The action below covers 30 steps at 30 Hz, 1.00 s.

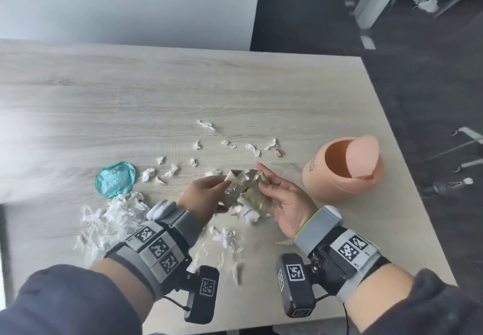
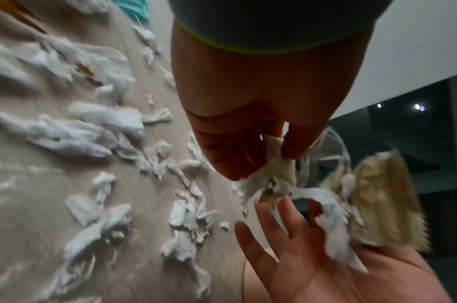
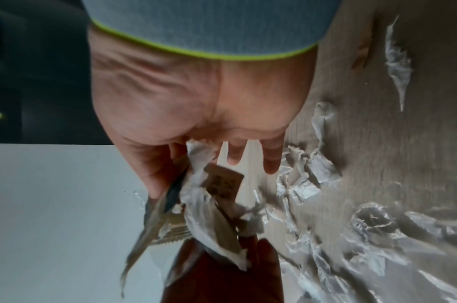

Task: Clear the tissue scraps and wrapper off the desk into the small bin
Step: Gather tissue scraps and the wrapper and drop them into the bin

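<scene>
A crinkled tan and clear wrapper (image 1: 243,191) with white tissue bits caught in it hangs just above the desk, between both hands. My left hand (image 1: 222,185) pinches its left end between thumb and fingers (image 2: 297,143). My right hand (image 1: 264,185) pinches its right side with the thumb (image 3: 152,176), its other fingers spread under the wrapper (image 2: 372,205) and a tissue strip (image 2: 333,225). White tissue scraps (image 1: 115,214) lie scattered over the desk to the left, beyond and below my hands. The small peach bin (image 1: 342,170) stands to the right of my right hand, its swing lid tipped open.
A teal crumpled round item (image 1: 115,179) lies left of the scraps. The light wood desk (image 1: 156,86) has its right edge just past the bin, with dark floor and chair legs (image 1: 467,138) beyond. A wall stands behind the desk.
</scene>
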Available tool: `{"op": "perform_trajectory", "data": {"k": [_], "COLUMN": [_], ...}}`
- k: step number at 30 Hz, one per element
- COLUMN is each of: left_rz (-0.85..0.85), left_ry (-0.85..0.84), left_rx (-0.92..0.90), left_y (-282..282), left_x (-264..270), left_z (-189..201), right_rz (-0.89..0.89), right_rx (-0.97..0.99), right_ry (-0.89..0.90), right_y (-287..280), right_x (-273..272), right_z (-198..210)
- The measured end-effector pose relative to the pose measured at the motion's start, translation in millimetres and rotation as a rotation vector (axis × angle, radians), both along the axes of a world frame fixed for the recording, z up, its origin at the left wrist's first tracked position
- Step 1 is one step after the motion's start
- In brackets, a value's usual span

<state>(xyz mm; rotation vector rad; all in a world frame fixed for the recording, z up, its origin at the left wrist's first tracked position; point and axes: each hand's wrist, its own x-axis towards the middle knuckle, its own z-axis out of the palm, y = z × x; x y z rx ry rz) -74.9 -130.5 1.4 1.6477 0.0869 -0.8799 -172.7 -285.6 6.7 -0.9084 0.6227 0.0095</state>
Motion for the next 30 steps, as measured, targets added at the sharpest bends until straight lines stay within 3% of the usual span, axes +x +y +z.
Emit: {"op": "perform_trajectory", "data": {"k": [6,12,14,18,30], "left_rz": [-0.155,-0.216,-0.185,-0.133,-0.163], "left_ry": [0.178,0.009,0.056,0.148,0.120], "left_rx": [-0.217,-0.091,-0.104,-0.190,-0.155], "left_y": [-17.7,-34.9,-38.5,-51.5,-95.1], "left_x": [-22.0,-38.3,-41.1,-50.0,-72.4], "left_z": [9.6,13.6,15.2,22.8,41.7], "right_rz": [-0.101,-0.082,-0.125,-0.090,-0.069], "right_rx": [-0.282,-0.530,-0.469,-0.083,-0.390], "right_ry": [0.146,0.122,0.126,0.045,-0.091], "right_y": [-5.7,-16.5,-18.5,-31.2,-63.2], "right_x": [-13.7,-34.0,-37.4,-53.3,-80.4], "right_z": [-7.9,-7.7,-6.3,4.5,21.1]}}
